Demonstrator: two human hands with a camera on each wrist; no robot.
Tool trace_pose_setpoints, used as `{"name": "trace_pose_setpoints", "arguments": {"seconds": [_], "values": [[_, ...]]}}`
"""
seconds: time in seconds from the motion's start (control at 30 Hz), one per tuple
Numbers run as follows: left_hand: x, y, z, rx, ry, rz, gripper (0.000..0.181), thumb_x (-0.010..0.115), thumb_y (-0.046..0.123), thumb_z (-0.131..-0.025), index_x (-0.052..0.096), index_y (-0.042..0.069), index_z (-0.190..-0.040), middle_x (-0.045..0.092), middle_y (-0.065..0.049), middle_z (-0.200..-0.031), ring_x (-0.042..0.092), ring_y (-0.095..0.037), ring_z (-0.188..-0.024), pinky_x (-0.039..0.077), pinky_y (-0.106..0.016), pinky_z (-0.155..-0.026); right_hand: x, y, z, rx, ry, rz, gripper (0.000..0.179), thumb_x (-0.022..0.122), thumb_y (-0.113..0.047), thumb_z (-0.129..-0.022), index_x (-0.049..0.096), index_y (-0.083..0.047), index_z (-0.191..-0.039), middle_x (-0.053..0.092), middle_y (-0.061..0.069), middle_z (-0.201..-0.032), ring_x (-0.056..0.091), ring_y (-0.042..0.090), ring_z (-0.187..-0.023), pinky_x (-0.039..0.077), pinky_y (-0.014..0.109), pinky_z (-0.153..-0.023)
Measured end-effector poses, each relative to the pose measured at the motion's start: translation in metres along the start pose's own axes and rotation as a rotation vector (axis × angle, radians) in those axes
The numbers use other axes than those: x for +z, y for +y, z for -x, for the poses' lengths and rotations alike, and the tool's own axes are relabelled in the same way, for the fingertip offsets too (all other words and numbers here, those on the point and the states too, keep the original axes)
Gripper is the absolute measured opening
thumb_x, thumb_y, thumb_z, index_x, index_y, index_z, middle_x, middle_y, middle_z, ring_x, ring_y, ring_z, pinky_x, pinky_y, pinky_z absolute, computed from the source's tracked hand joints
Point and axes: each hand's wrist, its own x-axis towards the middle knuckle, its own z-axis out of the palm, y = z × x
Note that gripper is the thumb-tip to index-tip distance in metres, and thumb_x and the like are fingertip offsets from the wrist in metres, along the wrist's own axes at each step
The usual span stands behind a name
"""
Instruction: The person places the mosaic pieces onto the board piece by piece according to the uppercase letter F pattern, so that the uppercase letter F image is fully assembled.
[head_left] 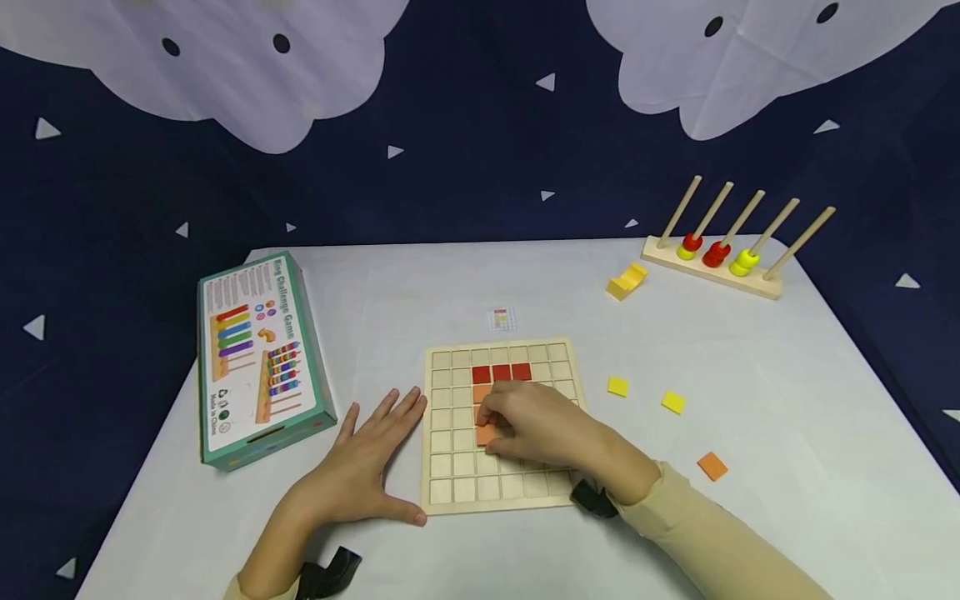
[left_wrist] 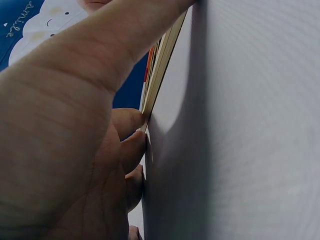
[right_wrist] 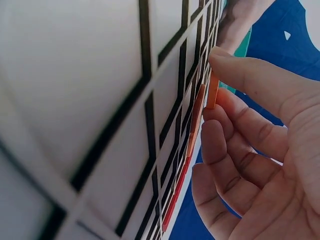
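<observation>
At the left side of the desk, I see the green box lying closed, so I cannot tell what is in it. Next comes the left hand, its fingers spread, tips against the left edge of the grid board. The board holds three red tiles along one row, and orange tiles in the column below the leftmost red one. Just beyond its far edge lies a small printed card. Over the board, the right hand pinches an orange tile between thumb and fingers, at the near end of that column. I judge the step in hand to be setting this tile into its cell; the next move calls for seating it square and letting go without nudging its neighbours. Farther right, two yellow tiles and a loose orange tile lie on the desk. Behind them, a yellow block sits just beside the peg stand, whose three middle pegs carry red and yellow rings.
</observation>
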Motion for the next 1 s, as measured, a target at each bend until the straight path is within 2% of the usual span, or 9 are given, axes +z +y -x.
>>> {"name": "trace_pose_setpoints", "arguments": {"seconds": [0.27, 0.73, 1.0], "values": [[0.001, 0.000, -0.002, 0.003, -0.002, -0.001, 0.144, 0.091, 0.078, -0.059, 0.024, 0.020, -0.173, 0.023, -0.002, -0.181, 0.017, -0.039, -0.168, 0.002, -0.082, -0.124, -0.002, -0.001, 0.000, -0.018, -0.013, 0.022, 0.020, 0.088, -0.022, -0.087, 0.079, -0.015, -0.104, 0.072, -0.006, -0.102, 0.057, 0.005, -0.084, 0.054, 0.026, -0.080], [0.000, 0.001, -0.001, 0.007, 0.000, -0.002, 0.144, 0.090, 0.079, -0.060, 0.024, 0.020, -0.173, 0.023, -0.003, -0.180, 0.018, -0.039, -0.168, 0.003, -0.083, -0.124, -0.002, -0.002, 0.001, -0.019, -0.012, 0.027, 0.017, 0.088, -0.024, -0.088, 0.079, -0.017, -0.101, 0.071, -0.007, -0.102, 0.059, 0.006, -0.085, 0.055, 0.029, -0.082], [-0.001, 0.002, 0.000, -0.004, -0.002, 0.002, 0.145, 0.092, 0.077, -0.059, 0.024, 0.020, -0.173, 0.023, -0.002, -0.181, 0.018, -0.039, -0.168, 0.002, -0.082, -0.124, -0.014, 0.005, 0.010, 0.042, -0.022, -0.005, 0.020, 0.086, -0.024, -0.088, 0.081, -0.020, -0.107, 0.072, -0.009, -0.104, 0.059, 0.006, -0.087, 0.054, 0.029, -0.082]]}}
